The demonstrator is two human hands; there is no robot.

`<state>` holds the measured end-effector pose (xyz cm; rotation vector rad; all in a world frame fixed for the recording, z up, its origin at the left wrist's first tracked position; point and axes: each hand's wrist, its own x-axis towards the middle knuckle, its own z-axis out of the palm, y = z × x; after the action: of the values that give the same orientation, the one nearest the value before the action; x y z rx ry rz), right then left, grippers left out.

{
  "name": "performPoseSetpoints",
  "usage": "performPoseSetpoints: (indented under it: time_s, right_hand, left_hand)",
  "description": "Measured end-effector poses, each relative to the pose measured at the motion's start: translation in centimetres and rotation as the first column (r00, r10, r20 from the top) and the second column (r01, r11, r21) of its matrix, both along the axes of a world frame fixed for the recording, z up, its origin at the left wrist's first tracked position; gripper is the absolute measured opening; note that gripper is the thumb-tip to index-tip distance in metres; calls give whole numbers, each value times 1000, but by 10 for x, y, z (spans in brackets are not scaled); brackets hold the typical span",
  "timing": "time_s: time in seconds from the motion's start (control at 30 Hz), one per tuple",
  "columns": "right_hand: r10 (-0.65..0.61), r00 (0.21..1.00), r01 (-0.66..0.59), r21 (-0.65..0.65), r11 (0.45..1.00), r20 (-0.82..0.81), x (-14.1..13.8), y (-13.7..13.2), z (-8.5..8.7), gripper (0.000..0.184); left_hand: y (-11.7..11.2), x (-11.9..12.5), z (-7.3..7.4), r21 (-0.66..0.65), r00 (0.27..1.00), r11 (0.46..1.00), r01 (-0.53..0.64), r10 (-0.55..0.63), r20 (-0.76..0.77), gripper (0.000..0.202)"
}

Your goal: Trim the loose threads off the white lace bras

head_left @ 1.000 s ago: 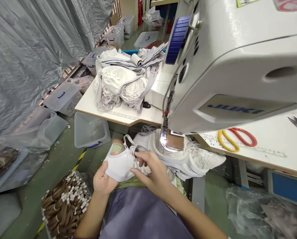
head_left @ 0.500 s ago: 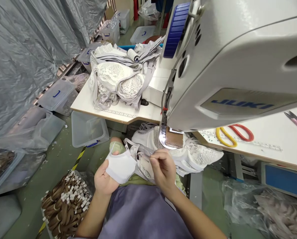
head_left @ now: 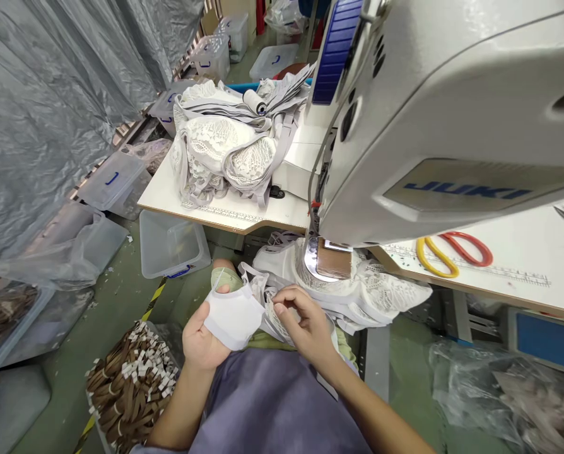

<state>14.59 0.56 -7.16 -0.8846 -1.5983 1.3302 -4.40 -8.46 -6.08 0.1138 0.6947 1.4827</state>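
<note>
White fabric panel (head_left: 237, 317) in the left hand (head_left: 202, 343), in front of the sewing machine (head_left: 433, 126).
The left fingers pinch its edge against the thumb; the right hand's (head_left: 308, 328) fingers curl together beside it, and whether they grip anything is unclear. Straps (head_left: 257, 274) lie between the panel and the lace garments (head_left: 381, 293) bunched below the machine, beside the bench (head_left: 523, 246). A sharp pull might catch a strap and drag that bunch down; a slack left pinch could let the panel slip.

A head-worn camera looks forward and down over the wearer's purple garment (head_left: 282, 403), with the left hand (head_left: 206, 340) and right hand (head_left: 305, 325) close below, a sewing machine (head_left: 433, 120) looming nearest at upper right.
</note>
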Motion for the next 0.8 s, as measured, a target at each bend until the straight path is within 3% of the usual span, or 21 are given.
performPoseSetpoints:
  time_s: [0.2,0.43,0.6,0.7,0.8]
  right_hand:
    - [87,983,-92,-26,995,-161,-5,7,5,20]
    - [372,918,-376,-1,927,-134,-1,23,22,45]
    - [472,880,-470,39,882,-48,5,34,26,24]
    - [459,886,-462,47,886,58,8,36,26,9]
    - [431,895,-435,10,901,117,11,34,25,6]
  left_hand:
    - [0,4,5,-2,1000,1000,-7,7,-1,46]
    - [0,7,11,13,996,996,88,-88,-14,47]
    - [0,8,12,-83,990,992,95,-102,-95,40]
    - [1,9,15,-161,952,986,-31,-20,-306,37]
    - [3,9,22,-179,874,974,-139,35,-485,42]
